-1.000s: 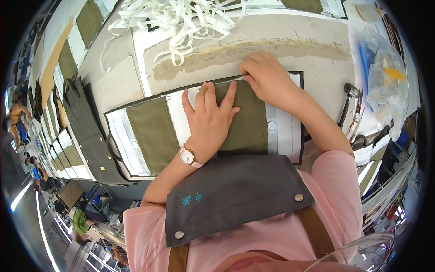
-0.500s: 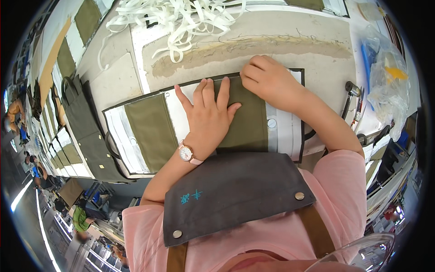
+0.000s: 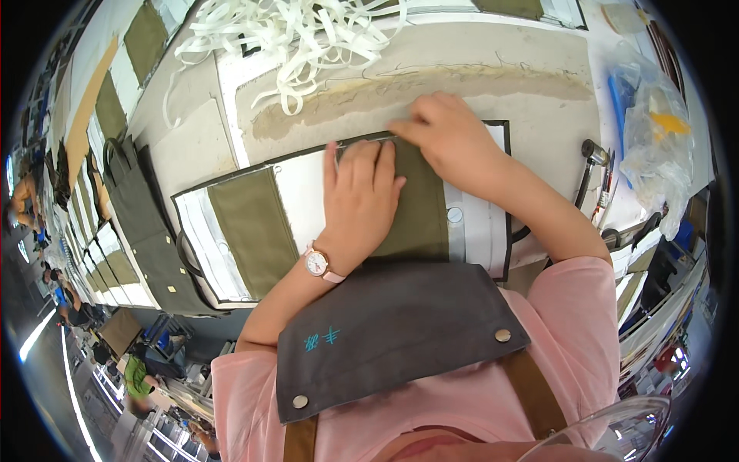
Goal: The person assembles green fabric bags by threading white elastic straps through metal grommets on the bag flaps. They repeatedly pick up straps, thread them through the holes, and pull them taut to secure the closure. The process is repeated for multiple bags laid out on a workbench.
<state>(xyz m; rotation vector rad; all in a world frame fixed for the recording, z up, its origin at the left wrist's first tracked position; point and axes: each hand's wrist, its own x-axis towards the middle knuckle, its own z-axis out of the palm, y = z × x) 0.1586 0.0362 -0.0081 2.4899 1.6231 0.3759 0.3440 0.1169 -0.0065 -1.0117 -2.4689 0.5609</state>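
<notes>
A white fabric panel point(image 3: 323, 181) with black edging and two olive green strips lies flat on the worktable. My left hand point(image 3: 358, 196), with a pink wristwatch on the wrist, lies flat with fingers spread on the right olive strip point(image 3: 419, 219). My right hand point(image 3: 454, 138) rests on the panel's far edge beside it, fingers curled and pressing on the black edging point(image 3: 362, 138). The left olive strip point(image 3: 254, 227) lies uncovered. Neither hand grips anything.
A tangle of white tape strips point(image 3: 300, 38) lies at the far side of the table. A clear plastic bag point(image 3: 654, 146) with blue and yellow contents sits at the right. Dark bags point(image 3: 150, 223) and more panels line the left. A metal tool point(image 3: 596, 154) lies right of the panel.
My right hand has slid left along the panel's far edge, toward my left hand. My left hand has stayed flat on the olive strip.
</notes>
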